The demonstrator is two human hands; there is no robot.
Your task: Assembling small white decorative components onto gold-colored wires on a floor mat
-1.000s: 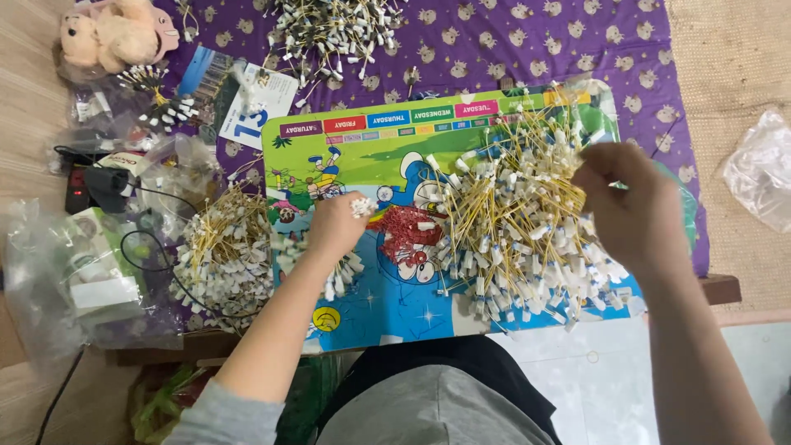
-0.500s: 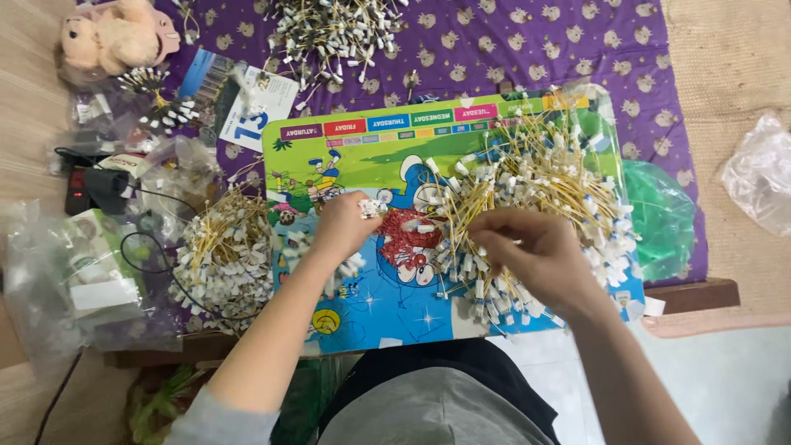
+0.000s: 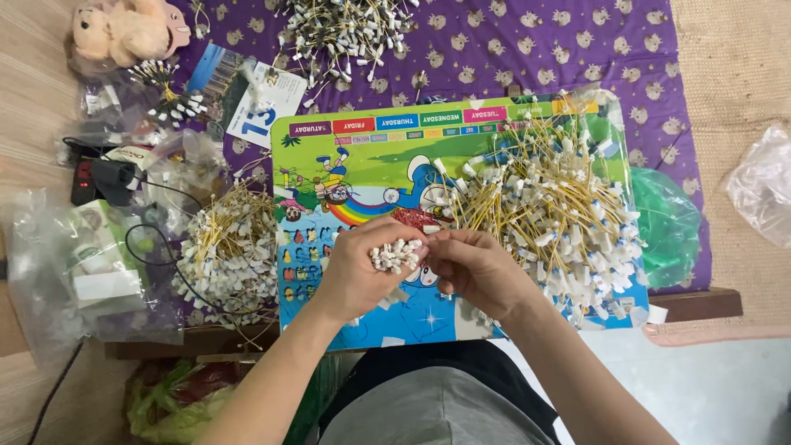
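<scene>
While you look down through the head camera, your left hand (image 3: pixel 354 276) is curled tight around a small bundle of white-tipped wire pieces (image 3: pixel 396 254), their white ends sticking up together above your fingers, held over the colourful cartoon board (image 3: pixel 346 177) that lies on the purple patterned cloth (image 3: pixel 527 49). Your right hand (image 3: pixel 478 268) is pressed against that bundle from the right, fingers bent inward and pinching at its side; whether it holds a separate piece of its own you cannot tell from here. As for progress, it looks like the sorting is partway: a gathered heap of yellow-and-white pieces (image 3: pixel 231 251) sits off the board's left edge, and another heap (image 3: pixel 342 29) lies at the top of the cloth, while a big loose tangle (image 3: pixel 548 210) still covers the right side of the board, so plenty seems left. A green plastic bag (image 3: pixel 667 227) sits just right of the board and clear plastic bags (image 3: pixel 74 264) lie at far left. Compared with a second ago, your right hand has come off the loose tangle, where it was reaching up high, and has travelled left to meet your left hand, which has stayed near the board's middle holding its bundle.
</scene>
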